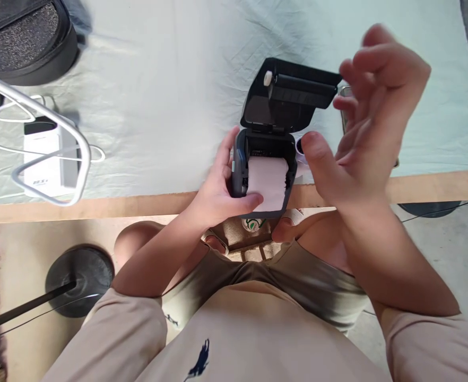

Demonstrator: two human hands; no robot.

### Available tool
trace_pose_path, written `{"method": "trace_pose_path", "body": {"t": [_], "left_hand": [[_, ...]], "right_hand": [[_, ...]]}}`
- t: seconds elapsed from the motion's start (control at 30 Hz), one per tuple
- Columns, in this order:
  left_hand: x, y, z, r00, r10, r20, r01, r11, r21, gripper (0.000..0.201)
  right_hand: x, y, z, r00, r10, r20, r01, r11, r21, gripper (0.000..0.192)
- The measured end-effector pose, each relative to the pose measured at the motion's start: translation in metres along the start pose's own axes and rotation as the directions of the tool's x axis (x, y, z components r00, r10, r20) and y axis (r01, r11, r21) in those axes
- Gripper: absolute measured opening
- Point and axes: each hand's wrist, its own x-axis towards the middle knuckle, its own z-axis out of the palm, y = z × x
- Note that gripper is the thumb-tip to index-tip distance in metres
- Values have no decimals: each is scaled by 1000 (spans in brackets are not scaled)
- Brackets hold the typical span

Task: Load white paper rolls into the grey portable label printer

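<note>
A small dark receipt printer is held at the table's near edge, its hinged lid swung up and away from me. Inside the compartment sits a white paper roll, its loose end hanging over the front. My left hand grips the printer's left side, with the thumb lying on the paper near the front. To the right, my right hand is raised with its fingers apart and slightly curled, close to the lid's right corner. Whether a fingertip touches the lid I cannot tell. Nothing shows in that hand.
Partly behind my right hand lies a phone-like object; a small white cylinder stands beside the printer. At the left are a black case, a white box and a looping white cable. A wooden edge borders the cloth-covered table.
</note>
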Motion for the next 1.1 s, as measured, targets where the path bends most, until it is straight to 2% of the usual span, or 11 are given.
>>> {"method": "trace_pose_path", "body": {"t": [0.07,0.17,0.23,0.33,0.43,0.53,0.6,0.73,0.9,1.03,1.1], "left_hand": [[-3,-1,-4,999,-29,36,29,1000,5,151],[-5,0,-7,996,-43,75,41,999,24,155],[-5,3,-6,996,-37,76,35,999,38,155],[-4,8,-2,996,-52,77,48,997,59,153],[-5,10,2,999,-16,51,15,1000,24,132],[-9,8,4,1000,-4,-8,4,999,-43,100],[-11,6,5,1000,0,-31,-2,999,-54,89],[-12,6,5,998,-13,-67,9,998,-57,93],[-10,9,4,999,-28,-28,26,999,-42,88],[-10,7,4,1000,9,-19,-10,1000,-20,83],[-10,6,6,999,21,-44,-23,999,-28,80]], "right_hand": [[1,2,3,997,-70,-11,71,993,91,67],[4,-3,2,990,-129,-49,135,976,172,48],[4,-10,-1,983,-182,-35,185,972,147,31],[1,-19,-6,961,-258,96,260,966,-3,16],[-6,-26,-9,951,-234,203,254,964,-77,24],[-12,-33,-9,948,-197,248,203,979,3,29],[-15,-37,-8,955,-169,244,161,986,53,30],[-18,-37,-6,954,-154,258,139,987,74,30],[-19,-32,-5,947,-165,274,152,986,68,21],[-19,-36,-3,952,-187,243,178,982,59,17],[-19,-39,-4,960,-209,188,210,978,17,16]]}}
